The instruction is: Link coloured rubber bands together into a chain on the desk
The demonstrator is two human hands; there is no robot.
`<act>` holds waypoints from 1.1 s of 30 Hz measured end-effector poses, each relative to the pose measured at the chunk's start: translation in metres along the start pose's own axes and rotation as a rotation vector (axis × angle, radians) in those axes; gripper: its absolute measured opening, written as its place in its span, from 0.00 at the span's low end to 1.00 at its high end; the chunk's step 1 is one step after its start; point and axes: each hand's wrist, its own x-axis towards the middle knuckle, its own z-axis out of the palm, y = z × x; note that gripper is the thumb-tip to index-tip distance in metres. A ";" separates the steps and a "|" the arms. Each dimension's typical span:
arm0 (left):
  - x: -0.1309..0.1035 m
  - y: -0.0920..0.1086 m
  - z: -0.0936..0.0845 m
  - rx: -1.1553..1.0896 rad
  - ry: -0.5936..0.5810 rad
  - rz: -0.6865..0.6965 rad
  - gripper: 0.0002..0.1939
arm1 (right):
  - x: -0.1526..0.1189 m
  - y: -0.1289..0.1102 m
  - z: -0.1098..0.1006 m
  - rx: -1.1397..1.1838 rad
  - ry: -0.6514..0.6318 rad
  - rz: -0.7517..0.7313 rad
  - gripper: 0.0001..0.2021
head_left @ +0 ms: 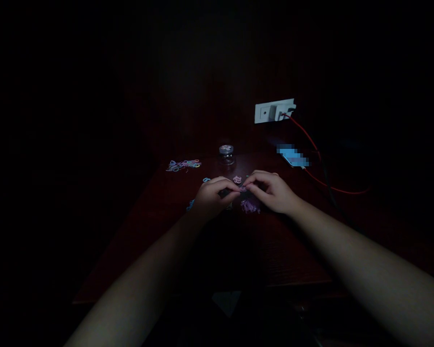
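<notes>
Over the dark red table (148,231), my left hand (217,193) and my right hand (269,190) come close together, fingers pinched. Between the fingertips is a small purplish piece (242,189), apparently an elastic band, held by both hands. Just behind it lies a pink cluster of bands (237,179). A purple pile of bands (250,206) sits in front of the fingertips. Blue bands (206,180) show behind my left hand, and more blue ones (190,205) are partly hidden beside it.
A small lidded clear jar (226,155) stands behind the hands. Mixed coloured bands (183,165) lie at the back left. At the back right rests a phone (292,156) with a red cable (323,184), running to a wall socket (264,113). The surroundings are very dark.
</notes>
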 end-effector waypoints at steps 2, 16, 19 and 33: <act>0.000 0.000 0.000 0.004 -0.011 0.020 0.03 | 0.001 -0.001 -0.001 -0.005 -0.021 -0.011 0.09; -0.001 -0.004 -0.002 0.100 0.000 -0.042 0.04 | -0.001 -0.002 -0.001 -0.026 -0.017 -0.040 0.07; -0.002 -0.005 0.000 0.095 0.036 -0.088 0.05 | 0.000 -0.001 0.000 -0.038 -0.012 -0.045 0.06; -0.001 -0.002 -0.001 0.094 0.057 -0.075 0.04 | -0.001 0.002 0.001 0.008 0.030 0.059 0.05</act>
